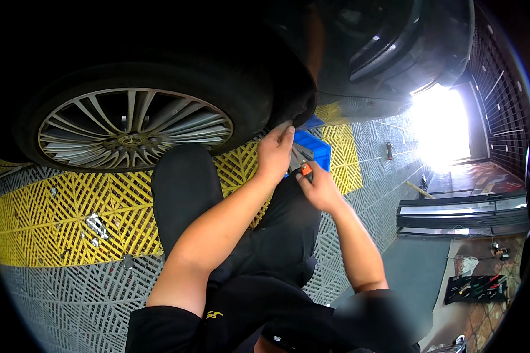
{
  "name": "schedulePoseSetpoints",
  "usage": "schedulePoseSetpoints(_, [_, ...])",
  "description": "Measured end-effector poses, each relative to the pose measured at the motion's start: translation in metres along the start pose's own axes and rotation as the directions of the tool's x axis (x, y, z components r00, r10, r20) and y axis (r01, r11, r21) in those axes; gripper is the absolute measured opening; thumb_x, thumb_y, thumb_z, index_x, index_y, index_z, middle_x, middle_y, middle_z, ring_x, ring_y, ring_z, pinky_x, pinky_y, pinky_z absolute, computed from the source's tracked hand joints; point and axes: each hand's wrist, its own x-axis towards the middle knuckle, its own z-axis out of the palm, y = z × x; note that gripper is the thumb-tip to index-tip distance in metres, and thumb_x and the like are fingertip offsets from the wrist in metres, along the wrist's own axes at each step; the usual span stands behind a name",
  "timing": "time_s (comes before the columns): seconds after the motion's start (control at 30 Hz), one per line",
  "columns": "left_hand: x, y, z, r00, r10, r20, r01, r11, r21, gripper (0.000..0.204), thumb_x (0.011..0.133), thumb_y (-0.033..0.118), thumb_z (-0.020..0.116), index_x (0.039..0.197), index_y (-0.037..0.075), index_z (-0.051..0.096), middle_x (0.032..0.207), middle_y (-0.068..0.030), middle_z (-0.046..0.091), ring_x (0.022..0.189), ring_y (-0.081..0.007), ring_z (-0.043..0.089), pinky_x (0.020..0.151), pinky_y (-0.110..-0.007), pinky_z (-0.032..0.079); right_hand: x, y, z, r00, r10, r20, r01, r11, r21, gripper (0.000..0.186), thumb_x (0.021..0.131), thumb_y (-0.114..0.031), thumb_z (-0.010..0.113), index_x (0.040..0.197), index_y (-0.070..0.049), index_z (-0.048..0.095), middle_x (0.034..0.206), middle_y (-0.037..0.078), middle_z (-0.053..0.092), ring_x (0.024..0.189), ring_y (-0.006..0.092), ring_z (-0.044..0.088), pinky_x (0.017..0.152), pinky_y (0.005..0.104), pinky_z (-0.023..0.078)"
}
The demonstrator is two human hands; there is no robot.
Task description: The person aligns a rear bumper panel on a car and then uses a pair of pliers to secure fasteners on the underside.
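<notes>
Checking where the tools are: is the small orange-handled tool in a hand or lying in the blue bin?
In hand: the right hand grips the orange-handled tool, above the blue bin.

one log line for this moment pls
left hand: on dark panel edge by wheel | right hand: grips orange-handled tool | blue bin behind

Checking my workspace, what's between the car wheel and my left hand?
In the head view, your raised knee in dark trousers and yellow floor grating lie between the wheel and your left hand.
</notes>
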Motion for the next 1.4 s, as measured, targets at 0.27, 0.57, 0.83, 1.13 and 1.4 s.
schedulePoseSetpoints(0.27, [-0.005, -0.018, -0.005, 1.000, 0.003, 0.026, -0.006, 0.995, 0.102, 0.031, 0.104, 0.023, 0.056, 0.108, -0.006, 0.068, 0.085, -0.0046, 0.069, 0.073, -0.0078, 0.060, 0.070, -0.024, 0.049, -0.020, 0.007, 0.052, 0.980, 0.196, 0.024, -0.179, 0.827, 0.534, 0.030, 0.094, -0.021, 0.064, 0.114, 0.001, 0.057, 0.088, 0.019, 0.067, 0.085, 0.0354, 0.067, 0.076, 0.0415, 0.052])
schedulePoseSetpoints(0.57, [-0.008, 0.018, 0.002, 0.787, -0.498, 0.364, 0.609, 0.717, -0.338, 0.031, 0.106, 0.028, 0.056, 0.114, 0.000, 0.063, 0.099, -0.0091, 0.070, 0.089, -0.0190, 0.069, 0.083, -0.035, 0.058, -0.018, 0.016, 0.021, 0.926, 0.069, 0.372, -0.370, 0.362, 0.855, 0.026, 0.093, -0.009, 0.057, 0.117, -0.001, 0.055, 0.094, 0.005, 0.060, 0.081, 0.0153, 0.061, 0.069, 0.0316, 0.053])
schedulePoseSetpoints(0.83, [0.007, 0.014, -0.011, 0.766, -0.402, 0.502, 0.635, 0.597, -0.490, 0.023, 0.102, 0.023, 0.062, 0.111, 0.001, 0.064, 0.106, -0.0127, 0.071, 0.103, -0.0260, 0.070, 0.091, -0.040, 0.057, -0.015, 0.011, 0.012, 0.982, 0.024, 0.189, -0.143, 0.745, 0.651, 0.035, 0.089, -0.003, 0.053, 0.123, 0.003, 0.055, 0.108, 0.010, 0.064, 0.099, 0.0197, 0.064, 0.085, 0.0325, 0.052])
schedulePoseSetpoints(1.13, [0.011, 0.023, -0.005, 0.910, -0.350, 0.225, 0.405, 0.868, -0.288, 0.019, 0.100, 0.018, 0.066, 0.103, 0.000, 0.062, 0.103, -0.0136, 0.073, 0.095, -0.0231, 0.072, 0.086, -0.036, 0.058, -0.026, 0.008, 0.008, 0.942, 0.066, 0.328, -0.297, 0.616, 0.730, 0.051, 0.096, -0.006, 0.054, 0.146, 0.001, 0.044, 0.107, 0.010, 0.064, 0.097, 0.0183, 0.063, 0.080, 0.0318, 0.052])
schedulePoseSetpoints(1.4, [0.000, 0.021, -0.013, 0.984, -0.175, -0.034, 0.177, 0.982, 0.061, 0.030, 0.105, 0.026, 0.053, 0.103, -0.002, 0.064, 0.094, -0.0170, 0.073, 0.085, -0.0297, 0.072, 0.077, -0.038, 0.055, -0.011, -0.034, 0.026, 0.957, 0.151, 0.248, -0.290, 0.474, 0.831, 0.037, 0.105, -0.030, 0.050, 0.136, -0.009, 0.048, 0.092, 0.002, 0.056, 0.078, 0.0130, 0.056, 0.064, 0.0293, 0.049])
